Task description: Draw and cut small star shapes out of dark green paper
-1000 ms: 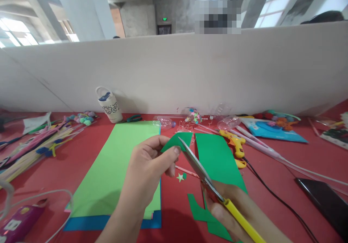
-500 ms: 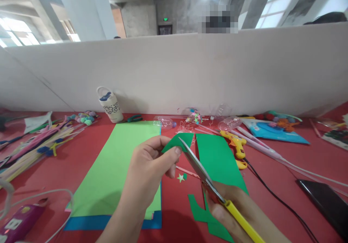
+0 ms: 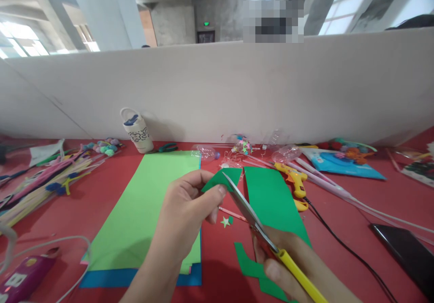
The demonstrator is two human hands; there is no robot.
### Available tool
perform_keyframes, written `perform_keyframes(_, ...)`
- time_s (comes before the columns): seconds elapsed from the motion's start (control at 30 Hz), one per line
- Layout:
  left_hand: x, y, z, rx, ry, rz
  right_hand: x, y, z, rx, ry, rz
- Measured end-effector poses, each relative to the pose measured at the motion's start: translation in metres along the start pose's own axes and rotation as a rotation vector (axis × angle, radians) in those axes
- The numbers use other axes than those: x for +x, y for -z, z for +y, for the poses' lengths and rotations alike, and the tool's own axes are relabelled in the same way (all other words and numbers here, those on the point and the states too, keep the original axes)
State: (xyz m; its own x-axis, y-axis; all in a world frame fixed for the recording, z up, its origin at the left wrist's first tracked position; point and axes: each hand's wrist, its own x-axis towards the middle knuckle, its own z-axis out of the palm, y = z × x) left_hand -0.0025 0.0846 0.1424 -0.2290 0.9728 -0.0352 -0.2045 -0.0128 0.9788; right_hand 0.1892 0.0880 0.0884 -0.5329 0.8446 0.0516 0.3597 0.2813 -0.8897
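Note:
My left hand (image 3: pixel 185 215) pinches a small dark green paper piece (image 3: pixel 224 178) between thumb and fingers, held above the red table. My right hand (image 3: pixel 298 267) grips yellow-handled scissors (image 3: pixel 257 224); their blades point up and left, with the tips at the edge of the small piece. Under the scissors lies a larger dark green paper sheet (image 3: pixel 271 199). Green offcuts (image 3: pixel 249 267) lie near my right hand. A tiny pale green star (image 3: pixel 224 222) rests on the table between my hands.
A light green sheet (image 3: pixel 145 208) lies on blue paper at the left. Pipe cleaners (image 3: pixel 40 181), a white bottle (image 3: pixel 137 131), a yellow glue gun (image 3: pixel 293 181) with its cable, a black phone (image 3: pixel 410 255) and a white partition wall (image 3: pixel 237 90) surround the work area.
Almost nothing has moved. The scissors and the small green piece have shifted only slightly; both hands keep their hold.

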Motion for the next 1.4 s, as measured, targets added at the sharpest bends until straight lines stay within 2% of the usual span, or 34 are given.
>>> perform_keyframes(0.3,0.0,0.0,-0.001,-0.019,0.009,-0.024,-0.002,-0.003,0.003,-0.033,0.028,0.071)
perform_keyframes(1.0,0.002,0.001,-0.003,-0.044,0.007,-0.03,0.001,-0.002,-0.001,-0.072,0.041,0.08)
perform_keyframes(1.23,0.001,0.0,-0.004,-0.055,0.002,-0.029,0.007,-0.002,0.003,0.043,0.01,-0.028)
perform_keyframes(1.4,0.002,0.001,-0.003,-0.07,-0.024,-0.012,0.01,-0.003,0.011,0.139,-0.003,-0.167)
